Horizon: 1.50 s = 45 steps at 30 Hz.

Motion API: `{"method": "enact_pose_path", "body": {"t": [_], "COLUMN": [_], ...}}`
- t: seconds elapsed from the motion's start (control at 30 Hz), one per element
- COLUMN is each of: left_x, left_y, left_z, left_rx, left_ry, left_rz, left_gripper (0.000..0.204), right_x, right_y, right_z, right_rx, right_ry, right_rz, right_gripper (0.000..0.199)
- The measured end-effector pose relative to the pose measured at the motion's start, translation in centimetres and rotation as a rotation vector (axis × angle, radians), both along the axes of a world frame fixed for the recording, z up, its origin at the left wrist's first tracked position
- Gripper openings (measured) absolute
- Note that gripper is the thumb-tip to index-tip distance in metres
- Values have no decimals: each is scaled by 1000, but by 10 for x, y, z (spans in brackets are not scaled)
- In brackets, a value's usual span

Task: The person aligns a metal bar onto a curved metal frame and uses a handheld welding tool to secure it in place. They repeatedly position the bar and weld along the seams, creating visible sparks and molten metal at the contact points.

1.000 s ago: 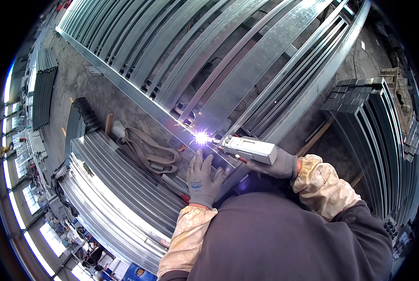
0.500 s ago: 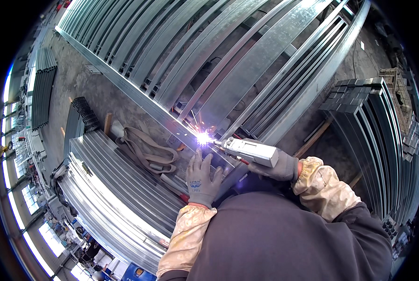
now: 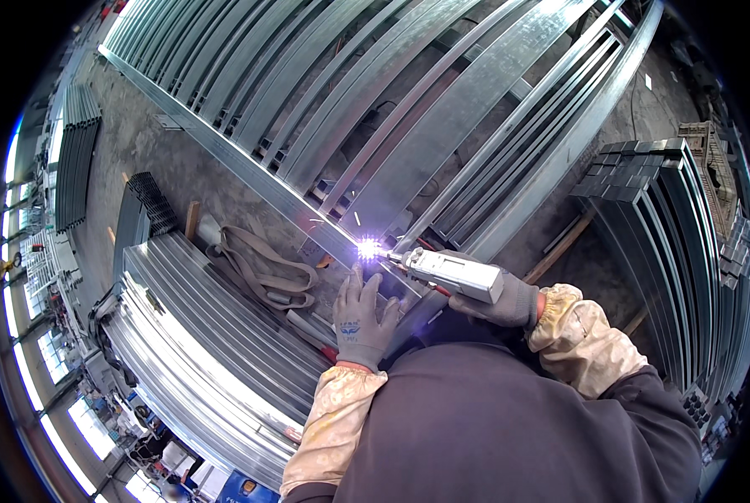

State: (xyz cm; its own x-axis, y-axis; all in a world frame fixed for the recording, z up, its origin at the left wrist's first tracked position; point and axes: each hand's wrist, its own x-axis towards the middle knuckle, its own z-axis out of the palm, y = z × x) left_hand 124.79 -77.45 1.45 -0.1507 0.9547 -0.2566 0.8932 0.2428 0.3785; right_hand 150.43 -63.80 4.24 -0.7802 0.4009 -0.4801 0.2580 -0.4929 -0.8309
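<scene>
My right hand (image 3: 509,306), in a grey glove, is closed around a boxy white welding gun (image 3: 459,275). The gun's nozzle points left, and a bright violet-white glare (image 3: 369,249) burns at its tip. That glare sits on the edge rail of a galvanized metal frame (image 3: 224,161), close to the end of a wide flat slat (image 3: 421,168). Just below the glare, my gloved left hand (image 3: 362,327) lies with its fingers stretched out and its fingertips at the rail. It grips nothing. The glare hides the joint itself.
Bundled metal profiles (image 3: 215,335) lie at the left, beside a loose webbing strap (image 3: 257,264). Another stack of curved profiles (image 3: 643,197) stands at the right, near a wooden batten (image 3: 563,247). A short wooden post (image 3: 193,220) rises behind the left bundle.
The welding gun and its glare have shifted slightly to the right. Fewer sparks fly now. My left hand keeps almost the same place.
</scene>
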Motion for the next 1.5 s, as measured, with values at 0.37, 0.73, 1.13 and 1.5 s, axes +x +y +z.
{"method": "enact_pose_path", "body": {"t": [0.37,0.73,1.13,1.5], "left_x": [5,42,84,74], "left_y": [-7,21,41,43], "left_z": [23,31,-24,-19], "left_rx": [27,-403,-891,-775], "left_ry": [-166,-1135,-1740,-1743], "left_rz": [54,161,133,195], "left_gripper": [54,58,44,43], "right_x": [4,-6,-51,-61], "right_y": [-3,10,29,26], "right_z": [10,36,15,1], "right_rx": [198,-65,1,20], "right_ry": [-21,32,-59,-33], "right_rz": [52,-193,-140,-189], "right_gripper": [68,57,30,47]}}
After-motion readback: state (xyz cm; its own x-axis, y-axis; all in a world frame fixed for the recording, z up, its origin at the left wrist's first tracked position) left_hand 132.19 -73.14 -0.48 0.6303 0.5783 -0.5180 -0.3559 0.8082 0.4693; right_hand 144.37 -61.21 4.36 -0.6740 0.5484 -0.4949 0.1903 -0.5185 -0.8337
